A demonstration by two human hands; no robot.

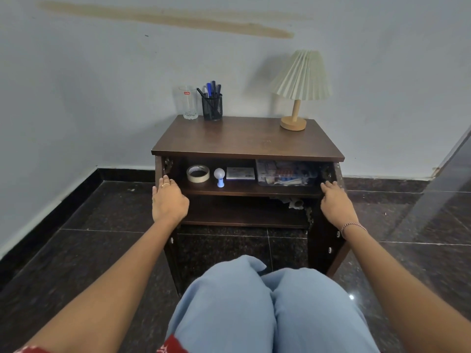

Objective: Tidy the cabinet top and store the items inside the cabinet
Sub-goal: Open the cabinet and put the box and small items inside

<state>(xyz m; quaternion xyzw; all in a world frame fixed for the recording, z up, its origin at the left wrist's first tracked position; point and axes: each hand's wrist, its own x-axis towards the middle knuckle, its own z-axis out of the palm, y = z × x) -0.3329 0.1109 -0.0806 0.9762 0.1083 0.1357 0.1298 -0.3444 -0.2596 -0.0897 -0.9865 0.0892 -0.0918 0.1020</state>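
A dark wooden cabinet (pixel 242 138) stands against the wall with both doors swung open toward me. My left hand (pixel 169 200) holds the top edge of the left door (pixel 174 253), thumb on the outer side. My right hand (pixel 336 201) holds the top edge of the right door (pixel 328 247). On the upper shelf lie a tape roll (pixel 198 173), a small white-and-blue fan (pixel 219 177), a flat box (pixel 240 173) and a clear container of medicine strips (pixel 285 173). A glass (pixel 188 103), a mesh pen holder (pixel 212 107) and a pleated lamp (pixel 298 90) stand on top.
A white object (pixel 295 203) lies at the right of the lower shelf. My knees in light blue trousers (pixel 267 309) are right in front of the cabinet. Dark tiled floor surrounds it, and a glass panel (pixel 448 174) leans in at the right.
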